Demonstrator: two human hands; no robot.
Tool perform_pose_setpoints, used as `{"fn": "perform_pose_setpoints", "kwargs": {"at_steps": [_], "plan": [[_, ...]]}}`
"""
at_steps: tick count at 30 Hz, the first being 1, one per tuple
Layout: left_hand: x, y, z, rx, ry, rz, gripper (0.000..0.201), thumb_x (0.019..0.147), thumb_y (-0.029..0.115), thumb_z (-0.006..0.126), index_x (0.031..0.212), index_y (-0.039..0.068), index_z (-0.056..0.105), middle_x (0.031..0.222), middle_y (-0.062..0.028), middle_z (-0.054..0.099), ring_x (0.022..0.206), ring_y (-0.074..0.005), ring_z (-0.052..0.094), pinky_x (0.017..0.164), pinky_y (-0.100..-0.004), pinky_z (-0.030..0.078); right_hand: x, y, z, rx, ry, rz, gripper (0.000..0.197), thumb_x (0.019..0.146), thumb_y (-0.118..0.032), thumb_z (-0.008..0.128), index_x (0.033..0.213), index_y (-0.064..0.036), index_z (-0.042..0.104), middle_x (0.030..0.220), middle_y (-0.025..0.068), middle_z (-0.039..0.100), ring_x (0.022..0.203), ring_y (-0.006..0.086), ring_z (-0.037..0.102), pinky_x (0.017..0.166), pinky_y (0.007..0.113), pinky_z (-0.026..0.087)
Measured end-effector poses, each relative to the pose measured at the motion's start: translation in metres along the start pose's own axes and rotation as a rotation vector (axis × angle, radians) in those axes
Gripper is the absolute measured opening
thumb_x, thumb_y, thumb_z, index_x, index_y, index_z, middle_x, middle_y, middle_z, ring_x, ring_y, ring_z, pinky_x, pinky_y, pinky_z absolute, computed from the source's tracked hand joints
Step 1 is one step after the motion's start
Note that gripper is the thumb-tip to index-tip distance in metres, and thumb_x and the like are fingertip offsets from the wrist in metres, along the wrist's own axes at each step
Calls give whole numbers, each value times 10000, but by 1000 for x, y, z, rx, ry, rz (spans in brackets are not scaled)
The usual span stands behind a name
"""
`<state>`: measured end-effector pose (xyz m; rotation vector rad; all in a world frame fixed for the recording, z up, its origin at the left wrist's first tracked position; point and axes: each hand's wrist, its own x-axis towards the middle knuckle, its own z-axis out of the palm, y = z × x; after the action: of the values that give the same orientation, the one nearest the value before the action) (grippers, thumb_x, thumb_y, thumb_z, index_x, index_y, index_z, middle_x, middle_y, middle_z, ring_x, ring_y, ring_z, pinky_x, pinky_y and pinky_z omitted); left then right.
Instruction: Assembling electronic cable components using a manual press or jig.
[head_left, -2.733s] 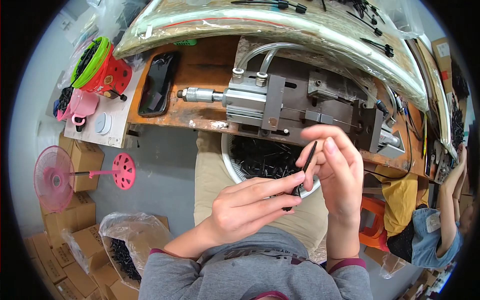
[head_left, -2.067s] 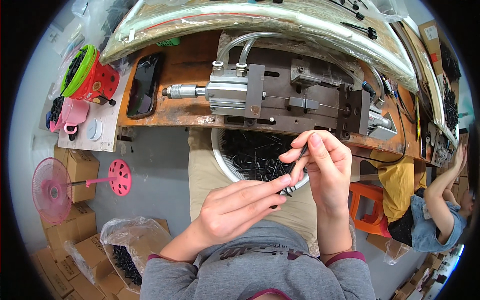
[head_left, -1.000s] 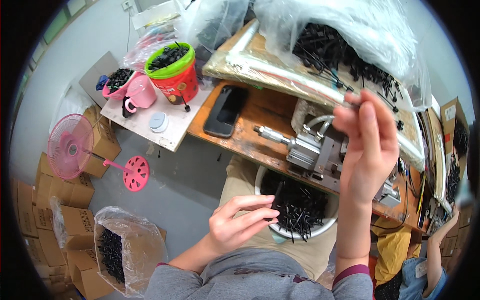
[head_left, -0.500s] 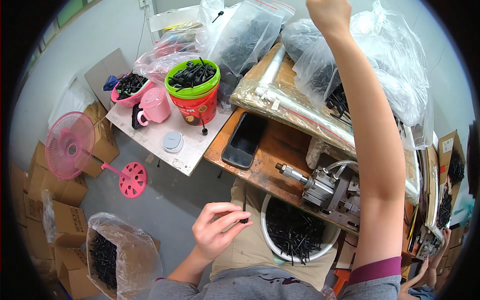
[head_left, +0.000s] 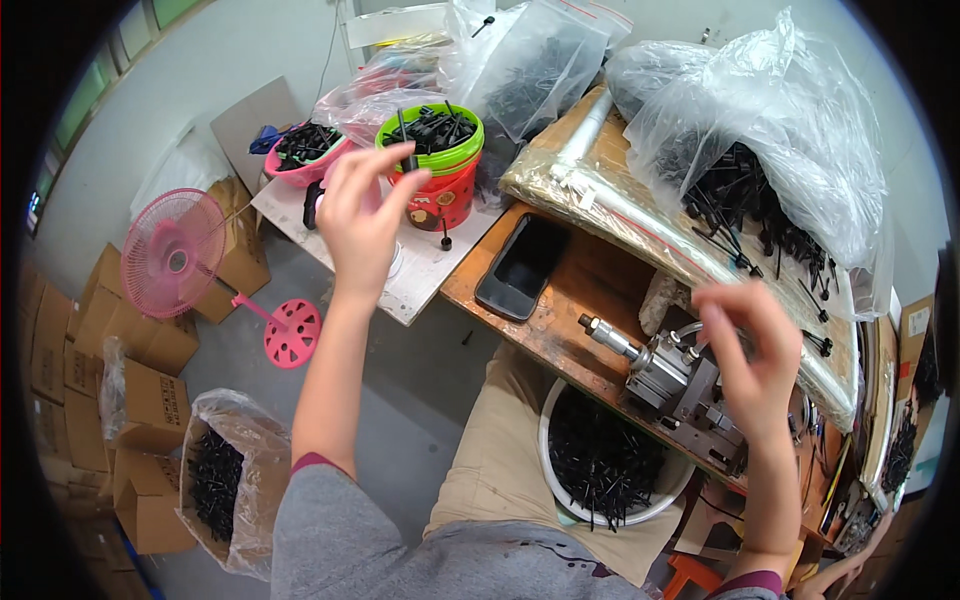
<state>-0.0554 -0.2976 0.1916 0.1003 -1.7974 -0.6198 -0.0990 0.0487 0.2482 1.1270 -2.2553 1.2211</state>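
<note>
My left hand (head_left: 362, 215) is raised in front of the red bucket with the green rim (head_left: 468, 190). Its fingertips pinch a thin black plastic rod (head_left: 407, 150) with a thicker lower end, held nearly upright. Above the small metal clamping machine (head_left: 662, 368) at the bench edge is my right hand (head_left: 755, 350), somewhat blurred. Its fingers curl toward the thumb, and whatever is between them cannot be made out. Black stemmed parts (head_left: 745, 205) spill from a clear plastic bag (head_left: 790, 130) on the raised, wrapped board (head_left: 640, 225).
A phone (head_left: 522, 267) lies on the wooden bench (head_left: 590, 270). Between my legs stands a white tub (head_left: 550, 470) of black pieces. At left are a pink fan (head_left: 175, 258), cartons (head_left: 150, 410) and a lined box of black parts (head_left: 215, 485). A co-worker's arm (head_left: 850, 565) shows at lower right.
My left hand has risen from above my lap toward the bucket, still with the black rod. My right hand has come down from the far top to above the machine. The view has shifted slightly.
</note>
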Motion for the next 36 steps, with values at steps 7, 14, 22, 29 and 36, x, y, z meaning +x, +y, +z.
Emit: {"fn": "perform_pose_setpoints", "kwargs": {"at_steps": [7,14,22,29,36], "plan": [[57,-44,30,157,-19,110,288,793,164,790,1058,64,737,1006,-74,709,940,-195,660,825,-316,491,-90,7,-18,195,-7,315,95,863,40,629,931,44,694,861,112,676,658,137,637,594,229,509],[-21,66,25,-303,-384,-24,502,793,-6,752,1272,25,603,1122,-102,672,858,-126,653,805,-284,512,-93,29,-63,250,272,451,102,913,-9,625,984,50,669,886,104,675,704,111,623,634,207,479],[-140,133,23,-496,-789,252,659,706,69,842,1302,32,562,1191,-133,659,735,-152,679,670,-290,533,-60,139,-170,-665,172,300,406,779,22,610,1176,-64,618,1164,117,644,1096,258,596,890,360,481],[-193,147,15,-635,-864,-96,703,731,-69,758,1368,9,469,1157,-191,669,701,-164,688,649,-269,552,-39,178,-206,-847,-272,444,672,693,44,631,1340,-100,518,1317,162,571,1271,322,499,1105,397,379],[-188,169,27,-689,-857,22,635,760,-19,780,1333,7,506,1153,-167,677,689,-154,697,610,-254,555,-18,185,-199,-956,-397,439,334,706,-20,675,1036,-18,632,1062,140,644,1058,304,591,944,386,473]]}}
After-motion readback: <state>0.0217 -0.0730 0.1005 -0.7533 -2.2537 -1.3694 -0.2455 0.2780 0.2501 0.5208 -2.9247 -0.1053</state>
